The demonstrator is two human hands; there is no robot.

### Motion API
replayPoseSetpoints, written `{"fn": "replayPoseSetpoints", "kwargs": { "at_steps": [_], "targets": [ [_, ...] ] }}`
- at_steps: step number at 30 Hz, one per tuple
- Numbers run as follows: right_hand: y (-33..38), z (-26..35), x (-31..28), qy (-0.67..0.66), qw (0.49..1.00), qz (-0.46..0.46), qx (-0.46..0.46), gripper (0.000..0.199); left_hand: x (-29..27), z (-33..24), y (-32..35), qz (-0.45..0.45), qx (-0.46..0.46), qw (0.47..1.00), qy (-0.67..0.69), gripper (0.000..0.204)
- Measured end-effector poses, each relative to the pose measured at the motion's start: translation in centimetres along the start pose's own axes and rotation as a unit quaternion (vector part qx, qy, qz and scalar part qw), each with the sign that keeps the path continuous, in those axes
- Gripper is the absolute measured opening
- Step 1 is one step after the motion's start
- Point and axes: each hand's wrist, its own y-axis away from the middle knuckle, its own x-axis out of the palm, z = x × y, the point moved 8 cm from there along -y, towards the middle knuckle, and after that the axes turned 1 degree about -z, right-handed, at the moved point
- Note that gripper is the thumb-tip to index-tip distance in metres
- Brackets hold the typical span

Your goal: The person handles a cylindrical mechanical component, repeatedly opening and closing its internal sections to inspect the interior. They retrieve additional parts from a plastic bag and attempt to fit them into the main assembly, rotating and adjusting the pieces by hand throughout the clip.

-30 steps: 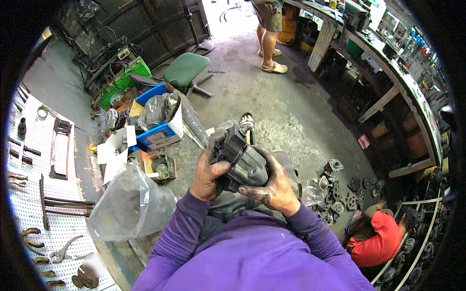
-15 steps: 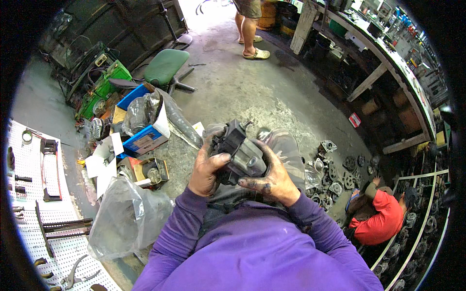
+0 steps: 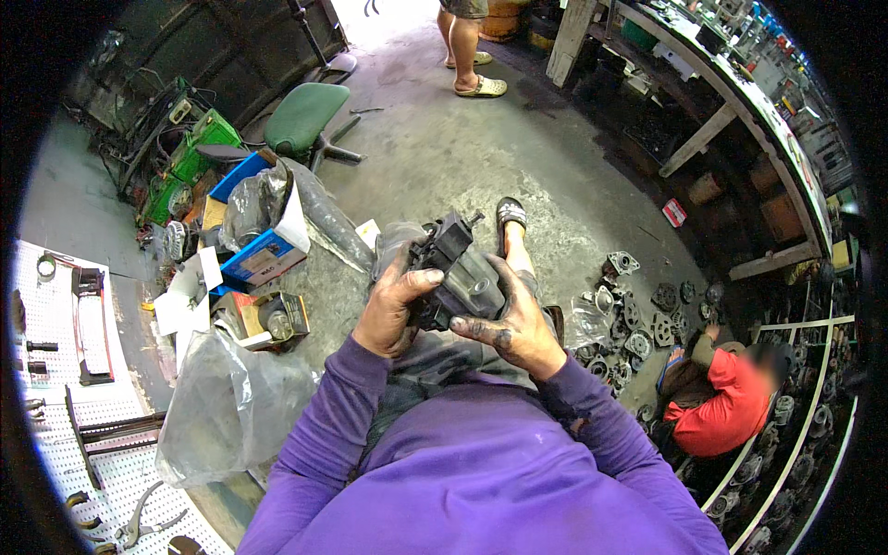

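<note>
Head view, partial features. The dark part (image 3: 467, 282) has its underside hidden from view, and the fingers of the left hand (image 3: 393, 310) and right hand (image 3: 518, 328) are largely concealed around it. The purple shirt (image 3: 453, 462) is cut off by the lower edge; the standing person (image 3: 465, 46) is truncated above the thighs by the upper edge. The crouching person's head (image 3: 768, 363) is blurred. Clear plastic obscures the contents of the blue box (image 3: 268, 264). Small items on the workbench (image 3: 700, 141) are too small to identify.
</note>
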Motion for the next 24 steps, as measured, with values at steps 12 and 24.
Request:
{"fn": "replayPoseSetpoints", "kwargs": {
  "at_steps": [12,24],
  "targets": [
    [-0.7,-2.7,0.4,-0.207,0.977,0.046,0.034,0.119,0.8,-0.2,-0.3,0.076,0.081,0.992,0.064,0.082],
    [-1.3,-5.3,0.1,-0.258,0.958,0.113,0.054,0.118,1.1,-0.3,-0.8,0.053,0.106,0.944,-0.307,0.096]
  ]
}}
